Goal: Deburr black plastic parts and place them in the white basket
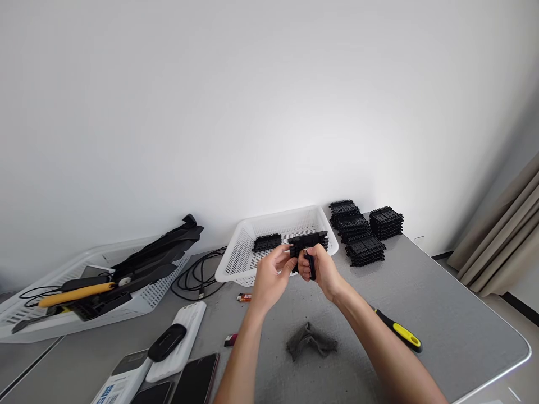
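Black plastic part (307, 246) is gripped by both hands just in front of the white basket (252, 264): left hand (272, 276) pinching its end, right hand (322, 270) clenched beneath, forearms raised over the bench (455, 320).

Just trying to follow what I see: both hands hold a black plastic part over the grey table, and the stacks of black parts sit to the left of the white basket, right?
Not quite. The head view shows the stacks of black parts to the right of the white basket, not the left. Both the left hand and right hand do hold a black plastic part over the grey table.

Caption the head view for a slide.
Both hands, left and right, grip a black plastic part before a white basket.
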`<act>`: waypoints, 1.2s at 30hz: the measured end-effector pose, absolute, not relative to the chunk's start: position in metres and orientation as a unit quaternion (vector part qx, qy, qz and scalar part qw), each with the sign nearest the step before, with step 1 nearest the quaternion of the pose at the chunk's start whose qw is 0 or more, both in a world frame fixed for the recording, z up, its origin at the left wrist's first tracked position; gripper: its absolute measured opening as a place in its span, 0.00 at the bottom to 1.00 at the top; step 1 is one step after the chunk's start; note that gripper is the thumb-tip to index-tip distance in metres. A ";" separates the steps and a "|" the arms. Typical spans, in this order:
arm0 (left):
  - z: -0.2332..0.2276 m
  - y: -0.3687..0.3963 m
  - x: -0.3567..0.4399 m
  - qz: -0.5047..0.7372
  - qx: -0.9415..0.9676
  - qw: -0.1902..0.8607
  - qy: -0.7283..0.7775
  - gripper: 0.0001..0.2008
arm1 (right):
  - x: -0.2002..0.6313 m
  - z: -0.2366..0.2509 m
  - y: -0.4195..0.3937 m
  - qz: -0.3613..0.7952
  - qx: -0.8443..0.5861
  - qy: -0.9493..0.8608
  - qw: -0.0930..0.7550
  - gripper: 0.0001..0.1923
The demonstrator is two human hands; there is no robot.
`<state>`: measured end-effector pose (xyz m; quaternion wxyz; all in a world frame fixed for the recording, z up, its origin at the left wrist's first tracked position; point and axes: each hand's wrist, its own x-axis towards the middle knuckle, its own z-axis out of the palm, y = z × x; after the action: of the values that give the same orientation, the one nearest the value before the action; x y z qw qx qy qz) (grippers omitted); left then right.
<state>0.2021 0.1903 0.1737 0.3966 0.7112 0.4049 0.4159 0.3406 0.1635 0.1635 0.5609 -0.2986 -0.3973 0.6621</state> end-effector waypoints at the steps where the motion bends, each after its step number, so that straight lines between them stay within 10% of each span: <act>1: 0.174 0.190 0.203 0.420 0.708 0.396 0.407 0.18 | 0.341 0.164 0.164 0.665 -0.300 -0.393 0.560 0.14; 36: 0.174 0.189 0.204 0.422 0.720 0.372 0.407 0.17 | 0.340 0.162 0.165 0.680 -0.310 -0.332 0.575 0.13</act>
<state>0.2043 0.1891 0.1745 0.3716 0.7199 0.4067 0.4223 0.3400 0.1653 0.1621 0.5753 -0.3104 -0.3322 0.6800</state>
